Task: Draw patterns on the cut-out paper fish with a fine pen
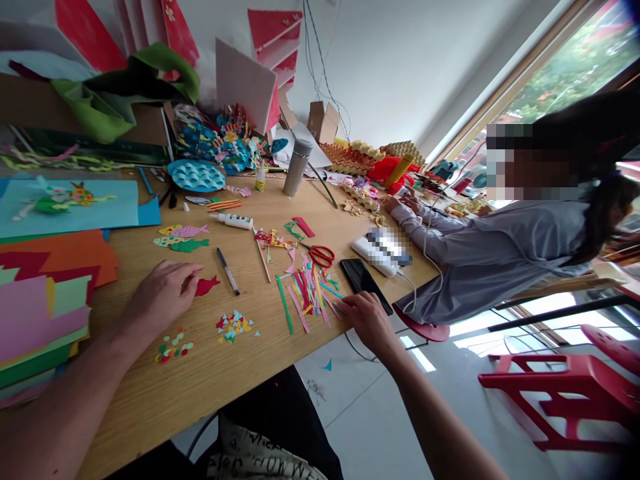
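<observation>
My left hand (pixel 163 295) lies palm down on the wooden table (pixel 150 393), its fingertips just beside a red paper fish (pixel 207 285) and holding nothing. My right hand (pixel 367 321) rests at the table's front edge, next to a black smartphone (pixel 367 285) and touching the ends of a heap of coloured paper strips (pixel 307 300). Between my hands lie small paper triangles (pixel 233 327). Paper dots (pixel 173 348) sit below my left hand. Red-handled scissors (pixel 321 255) and a dark marker pen (pixel 228 271) lie further up the table.
A stack of coloured card (pixel 45 320) lies at the left. A white glue bottle (pixel 233 221), steel flask (pixel 297 167), paper crafts and a white power strip (pixel 380 252) stand on the table. A seated person (pixel 500 257) works at its far right end. A red plastic stool (pixel 555 393) stands on the floor.
</observation>
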`<action>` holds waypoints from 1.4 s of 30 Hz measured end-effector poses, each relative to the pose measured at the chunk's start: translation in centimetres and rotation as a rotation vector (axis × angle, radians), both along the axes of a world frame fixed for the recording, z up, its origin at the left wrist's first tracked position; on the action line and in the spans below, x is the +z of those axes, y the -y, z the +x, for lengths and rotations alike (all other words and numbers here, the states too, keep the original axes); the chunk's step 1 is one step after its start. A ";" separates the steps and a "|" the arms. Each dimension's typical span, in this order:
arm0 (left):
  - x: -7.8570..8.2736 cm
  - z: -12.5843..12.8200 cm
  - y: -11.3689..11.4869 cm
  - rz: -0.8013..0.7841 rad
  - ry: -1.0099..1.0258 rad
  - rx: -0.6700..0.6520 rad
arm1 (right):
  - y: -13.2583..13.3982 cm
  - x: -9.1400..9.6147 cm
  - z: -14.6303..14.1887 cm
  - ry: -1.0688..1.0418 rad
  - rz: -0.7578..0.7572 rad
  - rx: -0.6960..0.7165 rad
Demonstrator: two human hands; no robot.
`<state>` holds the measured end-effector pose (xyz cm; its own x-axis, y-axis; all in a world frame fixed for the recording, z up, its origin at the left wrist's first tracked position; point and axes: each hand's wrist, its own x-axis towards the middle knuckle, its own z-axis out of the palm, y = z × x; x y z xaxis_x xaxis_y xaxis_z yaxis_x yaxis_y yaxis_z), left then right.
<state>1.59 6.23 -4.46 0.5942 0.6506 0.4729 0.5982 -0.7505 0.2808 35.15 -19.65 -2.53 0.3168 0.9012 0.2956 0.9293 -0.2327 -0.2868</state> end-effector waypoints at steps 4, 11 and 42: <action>0.0 0.0 0.0 0.013 -0.001 0.006 | -1.7 -0.1 0.5 0.049 -0.116 0.018; 0.0 0.0 0.0 0.003 0.010 0.005 | -3.8 0.4 1.6 0.073 -0.240 0.083; 0.4 -0.1 0.3 -0.092 0.017 0.028 | -5.4 -0.2 0.7 -0.029 -0.053 -0.089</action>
